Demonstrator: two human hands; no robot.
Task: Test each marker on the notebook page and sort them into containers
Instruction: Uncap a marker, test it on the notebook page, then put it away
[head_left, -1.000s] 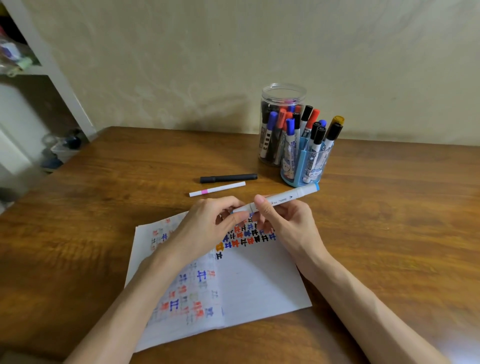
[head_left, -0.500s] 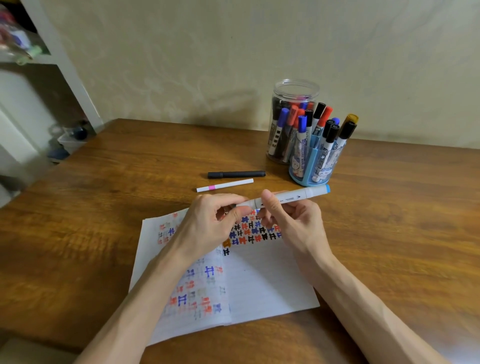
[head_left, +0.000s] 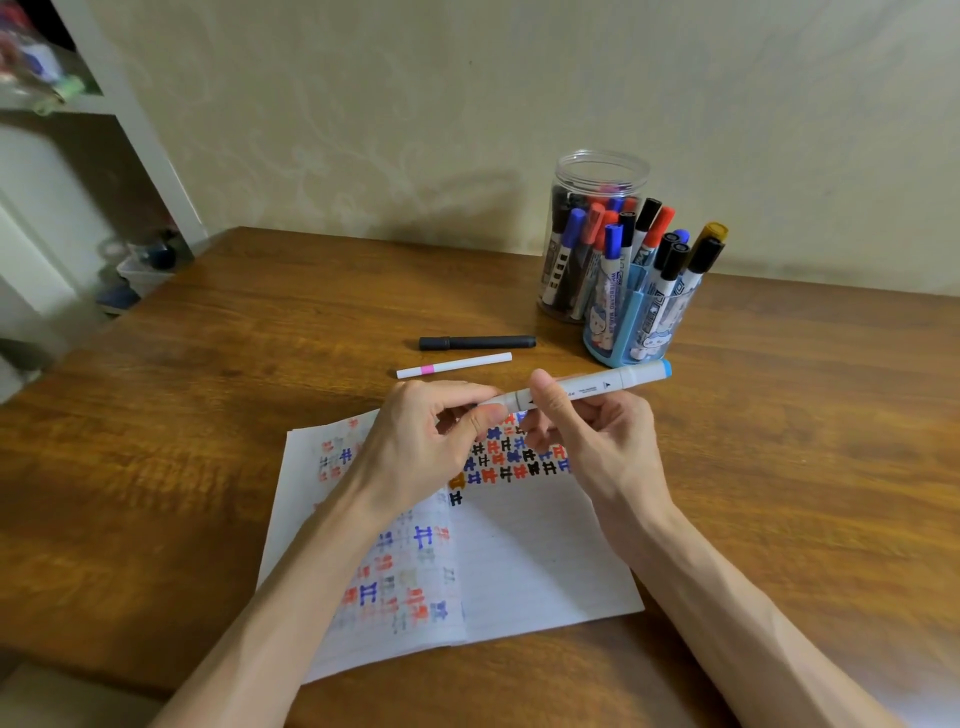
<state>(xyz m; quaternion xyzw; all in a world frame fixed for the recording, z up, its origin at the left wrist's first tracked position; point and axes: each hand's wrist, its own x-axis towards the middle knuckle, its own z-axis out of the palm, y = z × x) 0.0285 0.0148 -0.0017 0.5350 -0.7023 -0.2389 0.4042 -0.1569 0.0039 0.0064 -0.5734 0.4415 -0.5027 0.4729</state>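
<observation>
Your right hand (head_left: 597, 441) grips the white marker (head_left: 592, 387) by its barrel; your left hand (head_left: 426, 436) pinches its cap end, both above the notebook (head_left: 530, 561).

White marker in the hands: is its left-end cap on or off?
On. The cap meets the barrel of the white marker with no gap, no tip showing; left hand pinches it, right hand holds the barrel.

You have one view only, worn on your head. It looks forward and down across the wooden table (head_left: 182, 441) toward the wall (head_left: 415, 104), close above the notebook (head_left: 545, 561), with wide-angle bending at the edges.
</observation>
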